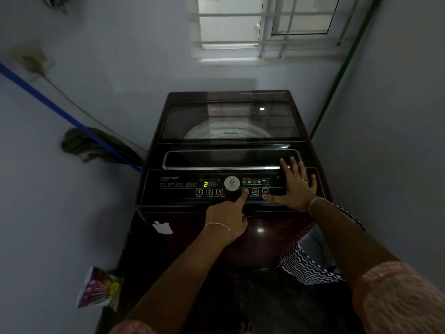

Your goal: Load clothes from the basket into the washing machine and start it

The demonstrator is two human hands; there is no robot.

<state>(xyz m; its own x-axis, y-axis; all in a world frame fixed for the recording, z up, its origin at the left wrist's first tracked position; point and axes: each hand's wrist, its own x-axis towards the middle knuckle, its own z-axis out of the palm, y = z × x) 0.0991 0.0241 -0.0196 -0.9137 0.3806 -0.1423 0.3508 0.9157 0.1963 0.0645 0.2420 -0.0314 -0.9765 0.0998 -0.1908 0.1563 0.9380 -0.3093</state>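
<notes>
A dark maroon top-loading washing machine [168, 237] stands against the far wall with its glass lid [231, 121] closed. Its control panel [178, 186] is lit and the green display shows 2. My left hand [226, 218] has the index finger stretched onto a round button right of the centre dial, with the other fingers curled under. My right hand [295, 186] lies flat with spread fingers on the panel's right end and the lid's handle. No basket can be made out with certainty.
A blue-handled mop [96, 145] leans in the left corner. A colourful detergent packet [101, 289] sits on the floor at the left. Black-and-white zigzag fabric [305, 266] hangs beside the machine on the right. A barred window [265, 27] is above, walls close on both sides.
</notes>
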